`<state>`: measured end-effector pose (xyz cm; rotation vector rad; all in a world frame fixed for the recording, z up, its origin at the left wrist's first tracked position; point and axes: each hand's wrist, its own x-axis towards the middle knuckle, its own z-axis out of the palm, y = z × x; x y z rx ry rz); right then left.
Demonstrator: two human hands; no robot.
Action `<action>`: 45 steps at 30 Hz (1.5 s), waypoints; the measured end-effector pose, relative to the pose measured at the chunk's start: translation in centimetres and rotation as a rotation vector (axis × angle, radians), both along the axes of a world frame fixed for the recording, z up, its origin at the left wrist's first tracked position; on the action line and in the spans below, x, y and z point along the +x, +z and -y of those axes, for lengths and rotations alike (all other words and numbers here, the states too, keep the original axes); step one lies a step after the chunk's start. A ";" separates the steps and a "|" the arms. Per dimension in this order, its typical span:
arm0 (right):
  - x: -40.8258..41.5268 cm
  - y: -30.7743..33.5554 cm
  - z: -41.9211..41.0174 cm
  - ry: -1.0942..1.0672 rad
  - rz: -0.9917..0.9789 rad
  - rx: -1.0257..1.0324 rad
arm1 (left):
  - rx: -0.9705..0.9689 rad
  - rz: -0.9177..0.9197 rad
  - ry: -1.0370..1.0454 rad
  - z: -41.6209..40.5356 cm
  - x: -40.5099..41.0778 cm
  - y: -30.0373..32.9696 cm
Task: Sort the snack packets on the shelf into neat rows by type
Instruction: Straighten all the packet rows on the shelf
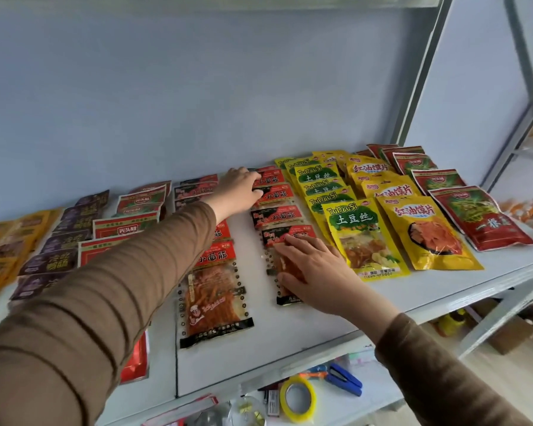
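Note:
Snack packets lie in rows on a white shelf (336, 309). A row of clear red-topped strip packets (276, 215) runs front to back in the middle. My left hand (239, 192) rests on the far packets of that row, fingers curled over one. My right hand (314, 269) lies flat on the nearest packet of the same row. A second row of red-topped strip packets (214, 290) lies to the left, partly under my left sleeve. To the right are green-and-yellow packets (359, 232), yellow packets (425, 232) and red packets (480, 216).
Left of my arm lie red-and-green packets (126, 226), dark purple packets (62, 241) and orange-yellow packets (0, 241). A lower shelf holds a yellow tape roll (299, 398) and a blue tool (345, 379). A metal upright (422, 75) rises at the back right.

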<state>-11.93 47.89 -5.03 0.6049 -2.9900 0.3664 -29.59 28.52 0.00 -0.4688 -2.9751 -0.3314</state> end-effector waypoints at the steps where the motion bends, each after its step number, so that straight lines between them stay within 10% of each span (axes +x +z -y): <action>1: 0.2 0.1 -0.3 0.011 0.008 -0.004 | -0.026 0.009 0.008 -0.2 -0.3 -0.4; 45: -1.6 -0.6 0.2 -0.044 -0.113 -0.080 | 0.372 -0.025 0.199 1.5 -6.6 -2.6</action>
